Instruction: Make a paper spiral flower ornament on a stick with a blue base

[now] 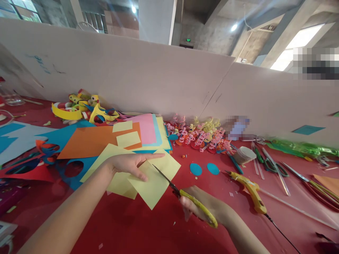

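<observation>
Pale yellow paper is pinched between the thumb and fingers of my left hand, held over the red table. My right hand grips scissors with yellow handles. Their dark blades reach across the paper from its right side; whether they have cut into it I cannot tell. Beneath my left hand and wrist lies another pale yellow sheet. Two blue paper ovals rest to the right of the held paper.
A yellow glue gun with its cord lies at right, near green-handled scissors. Pink paper curls line the white partition. Coloured sheets and cut scraps cover the left. A green plastic bottle lies at back right.
</observation>
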The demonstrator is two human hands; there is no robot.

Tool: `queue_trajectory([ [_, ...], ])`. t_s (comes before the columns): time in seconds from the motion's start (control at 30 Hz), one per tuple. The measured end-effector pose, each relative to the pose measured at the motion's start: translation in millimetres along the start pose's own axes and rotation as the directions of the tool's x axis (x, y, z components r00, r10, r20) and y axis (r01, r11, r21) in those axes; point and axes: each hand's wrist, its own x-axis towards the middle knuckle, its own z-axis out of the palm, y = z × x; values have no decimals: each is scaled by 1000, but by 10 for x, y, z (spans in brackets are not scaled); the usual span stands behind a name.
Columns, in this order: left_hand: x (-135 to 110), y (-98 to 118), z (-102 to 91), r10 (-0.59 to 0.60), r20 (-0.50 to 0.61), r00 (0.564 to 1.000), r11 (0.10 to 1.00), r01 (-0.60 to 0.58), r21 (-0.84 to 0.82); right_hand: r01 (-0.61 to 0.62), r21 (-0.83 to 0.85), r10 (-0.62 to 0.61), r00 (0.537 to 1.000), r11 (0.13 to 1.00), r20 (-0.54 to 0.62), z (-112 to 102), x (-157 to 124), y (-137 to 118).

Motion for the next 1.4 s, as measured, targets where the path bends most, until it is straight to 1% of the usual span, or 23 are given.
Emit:
queue_trajectory([
  [0.1,-8,31,-3,-1,-39,999,997,4,75,-1,-5,1,1000,1000,7,19,13,44],
  [0.17,-12,43,-5,2,-28,1000,997,1,83,10,-14,-10,1000,1000,4,34,30,89],
  [0.27,-13,40,-5,6,11,1000,1000,-7,24,24,-26,-25,999,999,-24,57,55,157],
  [0.4,-12,37,5,2,24,1000,999,-1,-49,36,24,-35,999,999,-34,86,66,208],
  [0.57,-14,70,25,-38,-4,999,995,37,-92,-29,120,34,999,992,-39,104,59,196],
  [0.67,-19,80,31,-55,-10,998,993,54,-109,-57,136,64,997,989,-45,113,60,205],
  [0.87,-31,38,8,7,-57,998,995,-13,-96,-115,147,120,992,982,-24,116,81,224],
  [1.03,-28,13,-20,17,-60,998,997,-21,-77,-67,74,71,996,995,-56,83,59,158],
  [1.1,-22,9,-22,10,-68,998,999,-13,-53,-46,55,48,998,997,-42,73,42,135],
  [1.23,-5,15,-12,3,-75,997,999,0,35,-3,44,3,1000,999,-4,73,28,119],
  [1.4,19,33,17,-13,-75,997,995,20,99,17,58,-16,1000,998,-18,72,39,88],
])
